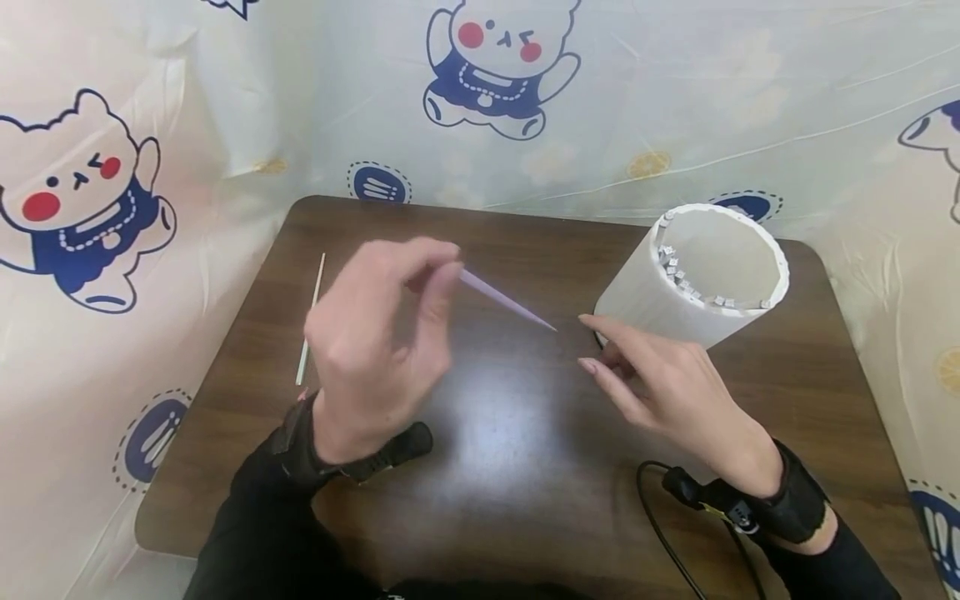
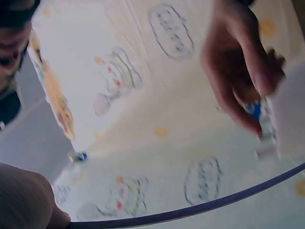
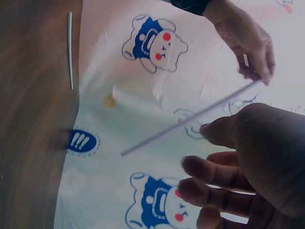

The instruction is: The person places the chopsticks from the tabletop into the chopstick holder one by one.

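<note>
My left hand [image 1: 375, 350] is raised over the table and pinches one end of a thin purple stick [image 1: 510, 301] between thumb and forefinger. The stick slants down to the right, and in the right wrist view its long, straw-like length [image 3: 190, 117] shows in full. Its free end points toward my right hand [image 1: 667, 375], whose fingers are loosely bent with thumb and forefinger apart and nothing between them. Just beyond the right hand stands a white cylinder [image 1: 645, 292], open at the top, with several small whitish pieces [image 1: 670, 262] along its inner rim.
A thin pale stick [image 1: 303, 358] lies on the brown table [image 1: 525, 500] at the left, partly behind my left hand. A black cable [image 1: 660, 533] runs from the right wrist camera across the table front. Printed sheeting [image 1: 300, 83] surrounds the table.
</note>
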Motion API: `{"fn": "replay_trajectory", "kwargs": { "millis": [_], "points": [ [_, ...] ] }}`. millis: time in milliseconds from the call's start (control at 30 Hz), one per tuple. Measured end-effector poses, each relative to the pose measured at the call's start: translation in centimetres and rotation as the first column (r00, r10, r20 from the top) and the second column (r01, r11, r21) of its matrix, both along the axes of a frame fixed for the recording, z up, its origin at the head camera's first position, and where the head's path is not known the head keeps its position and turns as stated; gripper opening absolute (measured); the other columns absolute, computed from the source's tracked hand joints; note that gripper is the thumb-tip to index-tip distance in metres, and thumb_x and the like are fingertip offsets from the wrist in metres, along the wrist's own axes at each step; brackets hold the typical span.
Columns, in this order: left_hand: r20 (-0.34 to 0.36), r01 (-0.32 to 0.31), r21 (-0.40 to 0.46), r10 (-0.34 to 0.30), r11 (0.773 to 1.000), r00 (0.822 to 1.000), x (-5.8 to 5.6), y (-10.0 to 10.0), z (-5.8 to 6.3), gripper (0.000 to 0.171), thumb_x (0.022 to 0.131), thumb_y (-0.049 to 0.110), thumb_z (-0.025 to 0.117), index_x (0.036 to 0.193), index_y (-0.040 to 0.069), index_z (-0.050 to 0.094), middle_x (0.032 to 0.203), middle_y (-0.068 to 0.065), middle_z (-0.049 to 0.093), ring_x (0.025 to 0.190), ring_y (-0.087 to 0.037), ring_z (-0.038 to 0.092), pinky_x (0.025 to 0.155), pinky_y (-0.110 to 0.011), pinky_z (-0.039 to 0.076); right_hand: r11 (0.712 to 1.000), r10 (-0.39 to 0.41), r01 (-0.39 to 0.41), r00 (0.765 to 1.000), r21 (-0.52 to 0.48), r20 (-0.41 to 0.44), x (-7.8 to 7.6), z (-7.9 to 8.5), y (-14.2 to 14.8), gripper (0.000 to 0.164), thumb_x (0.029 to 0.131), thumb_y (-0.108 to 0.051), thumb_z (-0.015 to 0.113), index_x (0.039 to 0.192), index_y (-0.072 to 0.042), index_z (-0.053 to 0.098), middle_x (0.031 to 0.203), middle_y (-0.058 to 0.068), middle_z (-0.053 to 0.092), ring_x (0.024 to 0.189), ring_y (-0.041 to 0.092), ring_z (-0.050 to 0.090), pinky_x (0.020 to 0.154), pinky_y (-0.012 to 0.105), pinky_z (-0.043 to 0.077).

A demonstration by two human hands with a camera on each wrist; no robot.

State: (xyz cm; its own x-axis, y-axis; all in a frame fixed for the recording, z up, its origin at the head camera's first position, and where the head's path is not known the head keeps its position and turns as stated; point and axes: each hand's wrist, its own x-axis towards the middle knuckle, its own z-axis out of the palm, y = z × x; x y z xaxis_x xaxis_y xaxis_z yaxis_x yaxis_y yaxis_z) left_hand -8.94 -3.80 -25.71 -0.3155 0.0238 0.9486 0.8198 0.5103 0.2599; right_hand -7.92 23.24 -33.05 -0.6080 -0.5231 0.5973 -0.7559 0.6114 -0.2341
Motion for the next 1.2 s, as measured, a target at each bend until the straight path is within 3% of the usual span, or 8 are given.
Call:
{"fn": "replay_trajectory", "kwargs": {
  "millis": [133, 300, 533, 767, 1000, 1200],
  "points": [
    [-0.090, 0.117, -0.049, -0.121, 0.992, 0.989, 1.1, 1.2, 0.2, 0.009, 0.088, -0.004, 0.071, 0.096, -0.008, 0.071, 0.085, -0.015, 0.073, 0.072, -0.023, 0.067, 0.071, -0.031, 0.059, 0.996, 0.064, -0.068, 0.995, -0.062, -0.075, 0.6, 0.4, -0.9, 0.042, 0.106, -0.038, 0.051, 0.117, -0.002, 0.070, 0.072, -0.006, 0.067, 0.058, 0.002, 0.057, 0.051, 0.017, 0.045],
    [-0.112, 0.204, -0.094, -0.214, 0.975, 0.971, 1.8, 2.1, 0.1, 0.009, 0.090, -0.001, 0.071, 0.097, -0.006, 0.071, 0.088, -0.012, 0.074, 0.072, -0.020, 0.068, 0.071, -0.028, 0.059, 0.987, 0.111, -0.126, 0.984, -0.104, -0.142, 1.2, 0.6, -1.3, 0.034, 0.106, -0.031, 0.054, 0.101, -0.003, 0.073, 0.070, -0.008, 0.059, 0.057, 0.001, 0.047, 0.050, 0.014, 0.039],
    [-0.122, 0.242, -0.109, -0.254, 0.964, 0.959, 2.1, 2.5, 0.0, 0.009, 0.089, -0.002, 0.072, 0.097, -0.005, 0.071, 0.088, -0.010, 0.075, 0.071, -0.018, 0.066, 0.069, -0.026, 0.058, 0.976, 0.164, -0.183, 0.974, -0.121, -0.157, 1.5, 0.8, -1.3, 0.031, 0.106, -0.026, 0.054, 0.093, -0.003, 0.071, 0.068, -0.008, 0.055, 0.057, 0.002, 0.044, 0.051, 0.012, 0.035],
    [-0.140, 0.254, -0.104, -0.267, 0.962, 0.954, 2.1, 2.9, 0.0, 0.009, 0.089, -0.002, 0.072, 0.098, -0.005, 0.071, 0.086, -0.010, 0.074, 0.072, -0.018, 0.067, 0.071, -0.026, 0.059, 0.975, 0.161, -0.182, 0.974, -0.130, -0.162, 1.6, 0.7, -1.3, 0.030, 0.106, -0.024, 0.054, 0.093, -0.002, 0.071, 0.069, -0.008, 0.057, 0.057, 0.000, 0.044, 0.050, 0.011, 0.036],
    [-0.141, 0.274, -0.110, -0.288, 0.955, 0.947, 1.6, 3.6, 1.2, 0.009, 0.088, -0.005, 0.071, 0.097, -0.007, 0.071, 0.087, -0.012, 0.074, 0.074, -0.019, 0.067, 0.073, -0.027, 0.059, 0.983, 0.100, -0.128, 0.974, -0.130, -0.204, 1.0, 1.5, -0.5, 0.034, 0.105, -0.025, 0.053, 0.091, 0.000, 0.070, 0.068, -0.004, 0.061, 0.054, 0.002, 0.048, 0.047, 0.015, 0.042],
    [-0.181, 0.281, -0.127, -0.301, 0.951, 0.936, 0.0, 5.4, 2.8, 0.014, 0.083, -0.003, 0.078, 0.096, -0.005, 0.072, 0.088, -0.012, 0.076, 0.079, -0.020, 0.069, 0.078, -0.027, 0.057, 0.975, -0.053, -0.006, 0.963, -0.220, -0.265, -0.1, 3.2, 1.3, 0.038, 0.104, -0.028, 0.056, 0.088, 0.004, 0.069, 0.065, 0.008, 0.066, 0.052, 0.017, 0.056, 0.048, 0.026, 0.047]
  ]
}}
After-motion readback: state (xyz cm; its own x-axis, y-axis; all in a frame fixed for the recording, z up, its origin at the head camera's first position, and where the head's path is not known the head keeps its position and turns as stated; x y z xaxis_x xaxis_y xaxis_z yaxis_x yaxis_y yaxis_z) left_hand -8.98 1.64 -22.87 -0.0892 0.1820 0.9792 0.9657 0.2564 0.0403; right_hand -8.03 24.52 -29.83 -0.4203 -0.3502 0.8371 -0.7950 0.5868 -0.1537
